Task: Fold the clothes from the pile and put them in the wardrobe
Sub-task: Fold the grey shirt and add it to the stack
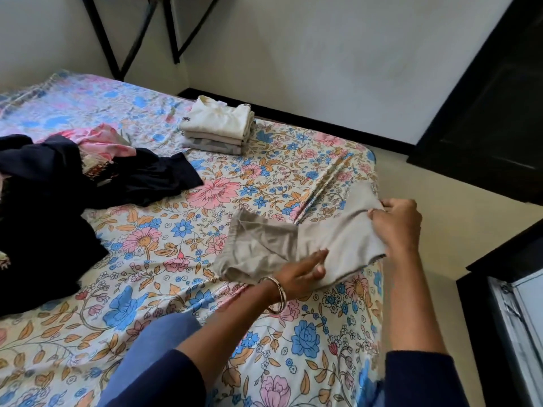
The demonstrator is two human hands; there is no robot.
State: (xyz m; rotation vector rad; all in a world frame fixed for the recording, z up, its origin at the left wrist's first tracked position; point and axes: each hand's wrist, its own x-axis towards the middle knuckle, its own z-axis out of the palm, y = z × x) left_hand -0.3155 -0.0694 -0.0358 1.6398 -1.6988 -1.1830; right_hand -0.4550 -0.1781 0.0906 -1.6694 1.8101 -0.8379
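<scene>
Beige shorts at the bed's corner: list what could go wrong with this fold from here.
1. The beige shorts lie near the corner of the bed; a tug by the right hand, which pinches their far edge, could drag them off.
2. The left hand only presses flat, so the cloth may slip and crease unevenly.
3. The waistband end is rumpled, so the fold may bunch.

The dark clothes pile (44,207) runs off the left edge, so its full extent cannot be told. The right hand (396,224) covers a corner of the beige garment (338,245). The black furniture (499,83) at right is cut off.
</scene>
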